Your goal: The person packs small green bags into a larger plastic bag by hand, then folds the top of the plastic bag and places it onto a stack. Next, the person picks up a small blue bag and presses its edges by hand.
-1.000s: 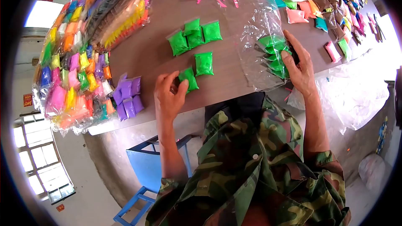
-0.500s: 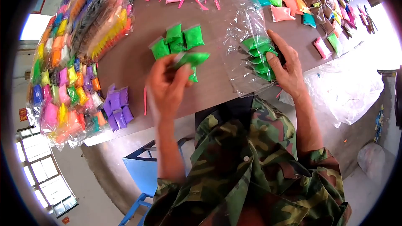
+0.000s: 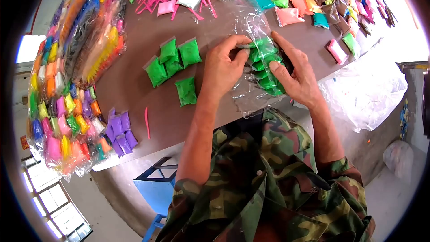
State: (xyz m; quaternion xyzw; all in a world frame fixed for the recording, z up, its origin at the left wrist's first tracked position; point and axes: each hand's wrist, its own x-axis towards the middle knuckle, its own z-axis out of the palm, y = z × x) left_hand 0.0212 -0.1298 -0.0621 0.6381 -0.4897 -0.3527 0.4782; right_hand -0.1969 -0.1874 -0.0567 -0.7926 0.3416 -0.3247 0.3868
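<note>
Pushing green packets [image 3: 264, 65] into clear bag [image 3: 251, 22] | your left hand [image 3: 224, 65] pinches the bag's mouth edge, fingers curled, packets just right of them | your right hand [image 3: 298, 78] lies flat on the stack, fingers together | bag's long axis runs away from you across table [image 3: 134, 76] | loose green packet [image 3: 186, 91] lies nearer your left hand.

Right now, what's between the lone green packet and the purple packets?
Head view: a pink stick on the bare table, between the green packet and the purple packets.
</note>
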